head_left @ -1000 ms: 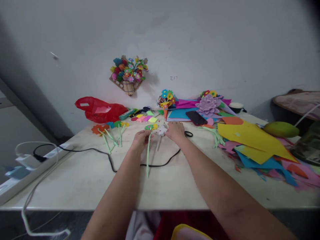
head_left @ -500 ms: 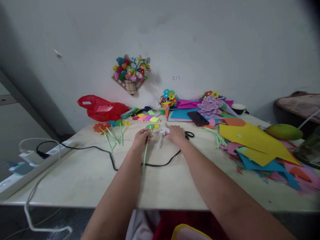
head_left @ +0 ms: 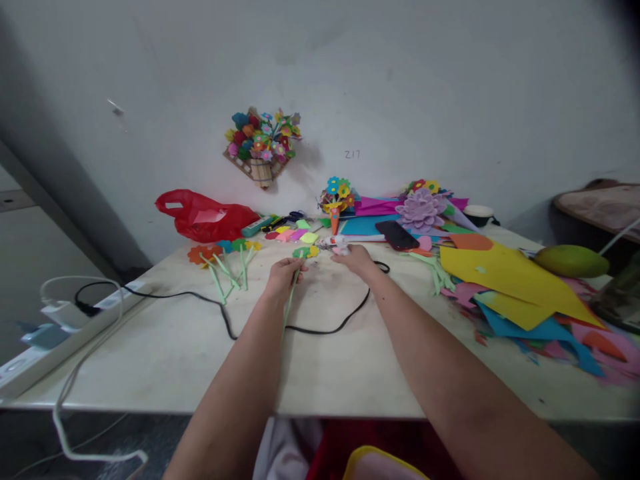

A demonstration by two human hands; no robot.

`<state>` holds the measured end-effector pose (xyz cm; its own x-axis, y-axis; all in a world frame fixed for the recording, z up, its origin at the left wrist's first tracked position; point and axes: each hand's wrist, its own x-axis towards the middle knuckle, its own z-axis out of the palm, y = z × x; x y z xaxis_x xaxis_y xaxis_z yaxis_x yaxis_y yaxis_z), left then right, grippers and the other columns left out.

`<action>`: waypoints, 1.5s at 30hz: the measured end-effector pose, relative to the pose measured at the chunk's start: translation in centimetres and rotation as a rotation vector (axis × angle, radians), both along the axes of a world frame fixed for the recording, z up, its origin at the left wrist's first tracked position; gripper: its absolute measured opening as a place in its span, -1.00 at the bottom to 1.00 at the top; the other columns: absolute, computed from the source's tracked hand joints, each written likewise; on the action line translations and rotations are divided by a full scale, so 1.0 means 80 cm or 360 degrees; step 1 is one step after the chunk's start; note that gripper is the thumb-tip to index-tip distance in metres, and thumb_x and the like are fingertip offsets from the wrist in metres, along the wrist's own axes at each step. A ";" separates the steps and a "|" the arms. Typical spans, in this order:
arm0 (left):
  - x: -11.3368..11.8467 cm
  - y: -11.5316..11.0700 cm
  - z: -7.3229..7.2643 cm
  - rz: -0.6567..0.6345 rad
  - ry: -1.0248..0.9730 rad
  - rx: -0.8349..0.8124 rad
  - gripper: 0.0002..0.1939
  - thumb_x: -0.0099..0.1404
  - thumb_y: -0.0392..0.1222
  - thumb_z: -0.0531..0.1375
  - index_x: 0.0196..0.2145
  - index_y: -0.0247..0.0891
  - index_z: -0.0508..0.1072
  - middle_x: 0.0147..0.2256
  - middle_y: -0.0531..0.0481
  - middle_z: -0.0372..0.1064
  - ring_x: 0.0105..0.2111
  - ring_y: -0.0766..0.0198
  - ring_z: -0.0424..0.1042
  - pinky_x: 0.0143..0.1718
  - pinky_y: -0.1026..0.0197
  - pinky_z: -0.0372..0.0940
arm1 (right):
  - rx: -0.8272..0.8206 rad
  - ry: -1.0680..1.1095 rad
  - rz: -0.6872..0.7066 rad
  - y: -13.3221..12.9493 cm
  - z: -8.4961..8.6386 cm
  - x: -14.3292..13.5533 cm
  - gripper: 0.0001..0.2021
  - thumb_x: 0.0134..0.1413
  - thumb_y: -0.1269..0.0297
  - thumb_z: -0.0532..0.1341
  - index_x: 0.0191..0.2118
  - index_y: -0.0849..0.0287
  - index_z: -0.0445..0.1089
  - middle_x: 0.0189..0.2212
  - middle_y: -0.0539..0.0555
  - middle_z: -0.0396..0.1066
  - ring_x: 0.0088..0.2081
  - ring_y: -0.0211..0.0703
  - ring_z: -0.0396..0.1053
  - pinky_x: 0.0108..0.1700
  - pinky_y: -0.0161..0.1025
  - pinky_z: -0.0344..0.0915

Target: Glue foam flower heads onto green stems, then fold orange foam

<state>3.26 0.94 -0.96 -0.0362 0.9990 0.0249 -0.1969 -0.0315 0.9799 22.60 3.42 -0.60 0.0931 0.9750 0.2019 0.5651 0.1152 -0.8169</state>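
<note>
1. Pinching a pale green strip (head_left: 289, 303) in the left hand (head_left: 287, 272), just below a green flower (head_left: 301, 253)
2. Gripping a blurred white tool (head_left: 343, 240) in the right hand (head_left: 356, 259), near the flower
3. Reaching over the bench (head_left: 345, 380), hands apart

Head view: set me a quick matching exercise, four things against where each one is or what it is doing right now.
Things:
1. Left hand
2. Red bag
3. Dark phone
4. Flower holder made of sticks

Places and states:
A. At the left rear of the table
B. Up on the wall
C. Pinching a pale green strip
D. Lying just in front of the lilac flower

Right pairs: 1-C, 2-A, 3-D, 4-B
</note>
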 end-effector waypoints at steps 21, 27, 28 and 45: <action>0.001 -0.003 0.008 0.0221 0.0317 0.0061 -0.79 -0.06 -0.16 0.26 -0.55 -0.33 0.33 -0.67 0.05 0.33 -0.79 0.47 0.16 -0.76 0.36 -0.03 | -0.0179 0.0708 0.0581 -0.008 0.000 0.001 -0.67 -0.16 0.05 0.26 -0.46 0.27 0.32 -0.69 -0.03 0.33 -0.80 -0.47 0.03 -0.76 -0.42 0.01; 0.001 -0.004 0.010 0.0219 0.0336 0.0054 -0.84 -0.04 -0.20 0.23 -0.56 -0.34 0.33 -0.68 0.04 0.33 -0.79 0.46 0.16 -0.76 0.36 -0.03 | -0.0207 0.0652 0.0574 -0.012 0.002 0.000 -0.65 -0.20 0.02 0.27 -0.51 0.26 0.29 -0.70 -0.03 0.31 -0.80 -0.48 0.02 -0.76 -0.43 0.00; 0.001 -0.004 0.010 0.0222 0.0335 0.0054 -0.84 -0.05 -0.21 0.23 -0.57 -0.34 0.33 -0.68 0.04 0.33 -0.79 0.46 0.16 -0.76 0.36 -0.03 | -0.0221 0.0635 0.0572 -0.013 0.003 0.000 -0.65 -0.20 0.02 0.27 -0.52 0.26 0.28 -0.72 -0.04 0.29 -0.80 -0.48 0.02 -0.76 -0.43 -0.01; 0.004 -0.006 0.011 0.0205 0.0333 0.0085 -0.89 -0.03 -0.25 0.20 -0.55 -0.33 0.32 -0.69 0.05 0.31 -0.79 0.45 0.16 -0.75 0.36 -0.04 | -0.0204 0.0452 0.0524 -0.015 0.004 -0.002 -0.62 -0.22 -0.02 0.27 -0.59 0.22 0.23 -0.84 -0.10 0.13 -0.79 -0.44 0.02 -0.75 -0.42 -0.03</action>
<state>3.58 0.45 -0.04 -0.1517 0.9836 0.0979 0.0189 -0.0962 0.9952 22.48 2.26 -0.32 -0.1920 0.9774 0.0889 0.2668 0.1391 -0.9536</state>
